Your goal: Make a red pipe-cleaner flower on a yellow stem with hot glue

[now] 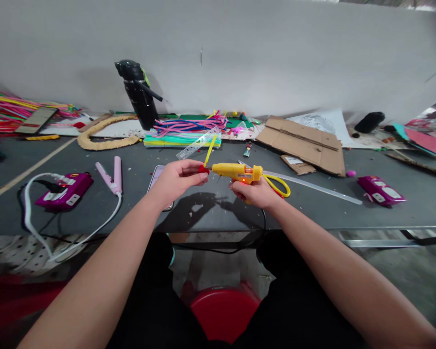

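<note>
My right hand is wrapped round the handle of a yellow hot glue gun, which has a small red light lit. A clear glue stick trails out of its back end. The gun's nozzle points left, right at a small red piece pinched in the fingertips of my left hand. From that red piece a yellow pipe cleaner sticks up; whether the nozzle touches it I cannot tell. Below my left wrist a phone lies partly hidden. Yellow-handled scissors rest behind my right hand.
Bundled pipe cleaners, a clear ruler and a black bottle stand or lie at the back. Cardboard is at right. Purple power strips and a pink hair straightener flank the workspace, with cords hanging over the front edge.
</note>
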`<state>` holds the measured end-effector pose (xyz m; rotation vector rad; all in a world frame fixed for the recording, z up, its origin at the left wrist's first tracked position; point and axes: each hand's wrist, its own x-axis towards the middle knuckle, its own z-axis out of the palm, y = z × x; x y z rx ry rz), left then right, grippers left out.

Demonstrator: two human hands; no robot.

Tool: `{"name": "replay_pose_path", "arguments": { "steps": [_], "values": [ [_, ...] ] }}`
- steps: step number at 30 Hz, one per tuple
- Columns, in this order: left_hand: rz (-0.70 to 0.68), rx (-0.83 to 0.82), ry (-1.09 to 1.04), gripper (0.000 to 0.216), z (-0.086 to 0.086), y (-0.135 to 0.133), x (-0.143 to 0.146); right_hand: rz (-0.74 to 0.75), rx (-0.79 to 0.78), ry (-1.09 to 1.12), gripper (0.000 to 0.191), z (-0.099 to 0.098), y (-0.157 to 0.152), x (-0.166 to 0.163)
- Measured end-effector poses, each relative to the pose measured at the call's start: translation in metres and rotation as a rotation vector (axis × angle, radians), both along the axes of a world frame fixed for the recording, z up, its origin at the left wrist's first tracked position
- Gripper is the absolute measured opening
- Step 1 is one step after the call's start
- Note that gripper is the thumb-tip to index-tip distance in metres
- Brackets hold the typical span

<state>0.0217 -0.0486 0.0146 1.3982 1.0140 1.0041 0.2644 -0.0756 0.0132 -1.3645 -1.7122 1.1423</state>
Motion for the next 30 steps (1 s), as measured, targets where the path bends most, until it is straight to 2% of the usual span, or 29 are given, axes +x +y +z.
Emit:
{"name": "replay_pose_path", "arguments": {
  "steps": [21,30],
  "values": [
    [0.010,-0.010,-0.014,0.043,0.0010,-0.0002,0.0003,-0.002,0.034,0.000,0.018,-0.0013,0.0010,-0.0006],
    [0.030,-0.015,-0.062,0.045,-0.0007,0.0016,0.0002,-0.013,0.002,0.001,0.018,0.0008,-0.0002,-0.0007]
  ]
}}
